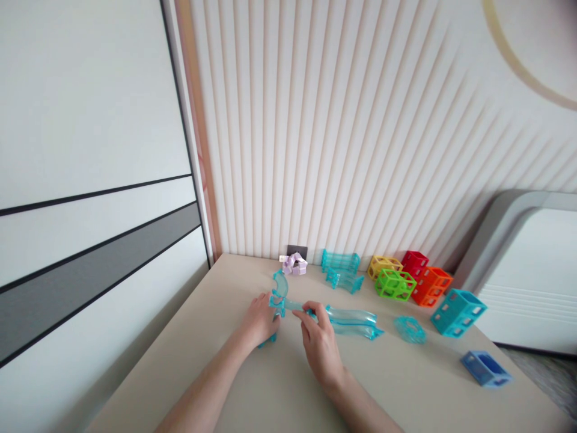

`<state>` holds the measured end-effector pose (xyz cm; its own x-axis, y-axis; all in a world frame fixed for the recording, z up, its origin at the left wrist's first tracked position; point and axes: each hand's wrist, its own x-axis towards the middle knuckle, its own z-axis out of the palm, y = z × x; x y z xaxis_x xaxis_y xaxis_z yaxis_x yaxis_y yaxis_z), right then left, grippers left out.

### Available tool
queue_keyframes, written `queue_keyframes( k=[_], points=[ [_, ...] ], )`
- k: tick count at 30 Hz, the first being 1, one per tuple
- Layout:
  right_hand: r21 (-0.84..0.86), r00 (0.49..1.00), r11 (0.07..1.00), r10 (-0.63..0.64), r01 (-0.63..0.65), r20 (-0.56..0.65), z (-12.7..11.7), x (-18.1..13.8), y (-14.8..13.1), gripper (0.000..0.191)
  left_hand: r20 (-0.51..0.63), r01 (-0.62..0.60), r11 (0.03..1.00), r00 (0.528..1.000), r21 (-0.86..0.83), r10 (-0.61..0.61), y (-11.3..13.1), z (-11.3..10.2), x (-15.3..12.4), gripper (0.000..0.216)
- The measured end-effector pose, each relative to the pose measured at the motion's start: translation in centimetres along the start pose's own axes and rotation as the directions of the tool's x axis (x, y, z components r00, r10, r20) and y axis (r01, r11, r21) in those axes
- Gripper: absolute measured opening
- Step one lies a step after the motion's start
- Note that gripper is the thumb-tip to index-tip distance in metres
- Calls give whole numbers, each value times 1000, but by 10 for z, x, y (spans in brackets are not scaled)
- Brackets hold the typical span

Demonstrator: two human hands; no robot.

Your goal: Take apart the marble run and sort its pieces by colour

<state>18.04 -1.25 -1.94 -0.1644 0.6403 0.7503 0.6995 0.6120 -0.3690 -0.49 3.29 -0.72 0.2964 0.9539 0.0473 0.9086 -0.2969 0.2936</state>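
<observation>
My left hand is closed around the joint of a clear teal marble-run track lying on the beige table. A curved teal piece rises from that joint toward the wall. My right hand pinches the straight teal tube just right of the joint, fingers curled over it. The track's far end bends in a wavy section and rests on the table.
Against the wall stand a lilac piece, stacked teal track pieces, and yellow, green, red and orange open cubes. A teal round piece, teal block and blue block lie right.
</observation>
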Motion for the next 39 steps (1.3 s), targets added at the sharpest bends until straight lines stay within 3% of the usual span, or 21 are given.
queue_keyframes(
  k=[6,11,21,23,26,28,30,34,39],
  points=[
    [-16,1000,1000,-13,13,8,-1,-1,1,46,-18,-21,999,1000,-47,20,-4,5,2,41],
    [-5,1000,1000,-4,4,14,-2,0,0,44,-33,-19,995,999,-101,16,-8,9,3,27],
    [131,991,991,55,-39,-120,-1,6,-1,37,-63,-66,931,997,-359,47,-3,-1,3,16],
    [157,986,986,70,-46,-149,-1,7,-2,35,-98,-71,829,995,-554,20,-1,-3,4,22],
    [206,977,976,112,-74,-181,-2,9,-3,32,-106,-40,492,989,-870,-107,2,-5,6,43],
    [253,970,962,153,-103,-189,-1,9,-3,29,-76,-14,298,977,-954,-197,4,-7,8,54],
    [312,964,940,198,-135,-180,1,10,-3,25,-54,-7,175,961,-985,-270,7,-9,10,55],
    [449,940,866,310,-219,-139,5,10,-4,22,-25,-7,56,945,-998,-326,13,-11,9,48],
    [563,893,753,447,-341,-56,5,11,-6,26,-41,-31,38,949,-999,-313,20,-14,5,53]
  ],
)
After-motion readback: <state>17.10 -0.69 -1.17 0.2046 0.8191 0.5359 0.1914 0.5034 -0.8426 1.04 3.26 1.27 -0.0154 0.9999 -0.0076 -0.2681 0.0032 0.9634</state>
